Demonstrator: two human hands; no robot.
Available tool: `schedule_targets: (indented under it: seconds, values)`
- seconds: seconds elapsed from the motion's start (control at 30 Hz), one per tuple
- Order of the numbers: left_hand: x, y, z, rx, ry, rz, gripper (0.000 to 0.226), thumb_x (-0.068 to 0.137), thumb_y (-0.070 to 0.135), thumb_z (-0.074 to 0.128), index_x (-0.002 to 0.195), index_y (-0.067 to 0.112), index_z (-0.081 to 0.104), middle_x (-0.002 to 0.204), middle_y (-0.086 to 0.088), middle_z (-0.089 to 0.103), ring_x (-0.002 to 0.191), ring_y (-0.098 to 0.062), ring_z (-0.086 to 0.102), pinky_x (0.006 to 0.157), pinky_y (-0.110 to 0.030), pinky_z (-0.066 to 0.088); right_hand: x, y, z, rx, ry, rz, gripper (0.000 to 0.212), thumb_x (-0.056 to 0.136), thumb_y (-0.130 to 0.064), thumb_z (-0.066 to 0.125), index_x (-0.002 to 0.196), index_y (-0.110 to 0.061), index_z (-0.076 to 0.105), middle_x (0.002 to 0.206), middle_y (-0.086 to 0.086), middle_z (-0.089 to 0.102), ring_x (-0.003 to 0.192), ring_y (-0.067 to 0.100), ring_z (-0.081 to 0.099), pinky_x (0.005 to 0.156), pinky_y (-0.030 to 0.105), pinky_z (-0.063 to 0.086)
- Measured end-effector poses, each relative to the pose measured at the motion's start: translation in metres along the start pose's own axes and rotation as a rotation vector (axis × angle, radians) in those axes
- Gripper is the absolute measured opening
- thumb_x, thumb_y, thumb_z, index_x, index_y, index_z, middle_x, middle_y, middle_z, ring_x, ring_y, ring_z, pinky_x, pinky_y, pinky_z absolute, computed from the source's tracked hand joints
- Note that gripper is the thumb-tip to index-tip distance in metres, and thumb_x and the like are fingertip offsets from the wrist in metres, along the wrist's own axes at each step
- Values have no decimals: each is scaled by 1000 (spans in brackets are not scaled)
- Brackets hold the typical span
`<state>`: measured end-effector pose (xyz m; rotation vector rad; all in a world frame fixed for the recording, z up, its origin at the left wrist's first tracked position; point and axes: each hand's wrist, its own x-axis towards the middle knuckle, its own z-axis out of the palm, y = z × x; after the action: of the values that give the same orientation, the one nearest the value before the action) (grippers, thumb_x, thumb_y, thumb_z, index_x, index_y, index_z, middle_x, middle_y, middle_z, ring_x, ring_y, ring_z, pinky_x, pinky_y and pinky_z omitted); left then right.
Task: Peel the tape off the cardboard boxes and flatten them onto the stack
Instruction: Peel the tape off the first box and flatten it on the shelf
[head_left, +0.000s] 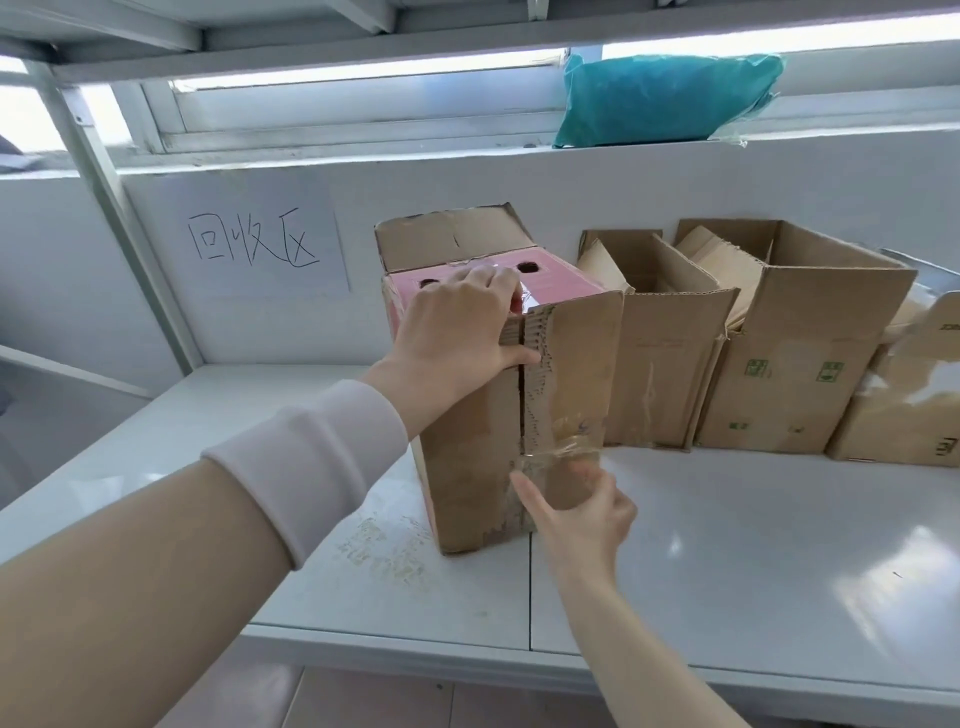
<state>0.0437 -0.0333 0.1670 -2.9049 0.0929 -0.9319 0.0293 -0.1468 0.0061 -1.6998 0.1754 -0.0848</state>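
Observation:
A tall cardboard box (467, 457) stands upright on the white table (753, 561), with a pink panel with two holes on top and a flap raised behind. My left hand (462, 332) grips the box's top front edge, fingers curled over it and thumb pressed on the front seam. Clear tape (566, 441) runs down the front flaps and is partly lifted and crinkled low down. My right hand (576, 509) pinches that loose tape end near the bottom of the box.
Three more open cardboard boxes (670, 364) (800, 358) (904, 395) stand in a row along the wall to the right. A handwritten paper sign (260, 244) is stuck on the wall. A teal bag (665, 98) lies on the window ledge. Shelf frame overhead.

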Motion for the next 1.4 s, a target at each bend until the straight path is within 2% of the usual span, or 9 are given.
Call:
schedule_targets:
  seconds: [0.17, 0.3, 0.57, 0.7, 0.8, 0.87, 0.97, 1.1, 1.4]
  values:
    - [2, -9, 3, 9, 62, -58, 58, 75, 59, 61, 115, 18, 50, 122, 1, 57, 118, -18, 50, 84, -34, 43, 7, -10, 35, 100, 116, -47, 16, 83, -26, 65, 84, -15, 54, 102, 3, 40, 94, 22, 49, 78, 22, 37]
    - [2, -31, -10, -40, 96, -192, 57, 75, 60, 61, 115, 20, 51, 120, 0, 58, 114, -20, 53, 84, -35, 44, 12, -24, 25, 116, 166, -255, 16, 91, -14, 52, 77, -20, 46, 77, -4, 57, 76, 21, 55, 56, 17, 35]
    - [-42, -114, -66, -457, 215, -745, 56, 79, 60, 57, 114, 17, 56, 108, 0, 59, 107, -26, 55, 84, -33, 42, 10, -121, -9, 225, 68, -723, 21, 89, -8, 55, 86, -28, 50, 76, -20, 62, 72, -9, 58, 70, 7, 44]
    - [-84, -144, -36, -628, 75, -952, 52, 83, 56, 54, 106, 10, 58, 111, -12, 60, 107, -31, 55, 89, -38, 43, 9, -138, -10, -51, -31, -1054, 24, 87, -2, 50, 89, -14, 71, 88, -11, 60, 81, -1, 57, 70, 8, 42]
    - [-108, -151, -5, -642, -33, -1044, 53, 87, 50, 52, 117, 6, 53, 120, -16, 58, 114, -34, 52, 97, -40, 41, 10, -133, -1, -308, -185, -1097, 22, 87, -15, 51, 86, -12, 72, 95, -10, 56, 91, -8, 47, 77, 5, 36]
    - [-115, -150, 9, -478, -76, -1013, 48, 92, 37, 51, 128, 7, 44, 129, -18, 52, 121, -35, 46, 101, -41, 36, 10, -131, 3, -539, -262, -1180, 24, 88, -7, 51, 99, -15, 72, 105, -3, 56, 95, -5, 36, 84, 12, 37]
    - [-108, -131, 20, -366, -18, -692, 50, 93, 17, 50, 140, 11, 35, 146, -17, 35, 139, -28, 26, 114, -36, 18, 11, -124, 4, -897, -452, -1176, 42, 91, -3, 40, 126, -18, 56, 129, 2, 43, 119, 17, 28, 104, 29, 29]
    - [-88, -85, 37, -405, -205, -272, 50, 97, 34, 40, 145, 29, 26, 158, 3, 8, 146, -11, -1, 117, -31, -3, 18, -108, -5, -1070, -501, -1016, 42, 96, -20, 34, 137, -29, 40, 140, -4, 31, 123, 17, 23, 110, 28, 20]
    - [-72, -63, 73, -302, -326, -340, 50, 96, 49, 28, 143, 34, 22, 158, 11, 4, 145, -8, -6, 117, -44, -9, 20, -99, -32, -721, -673, -653, 59, 87, -19, 57, 138, -36, 34, 140, -10, 22, 125, 1, 15, 102, 17, 15]
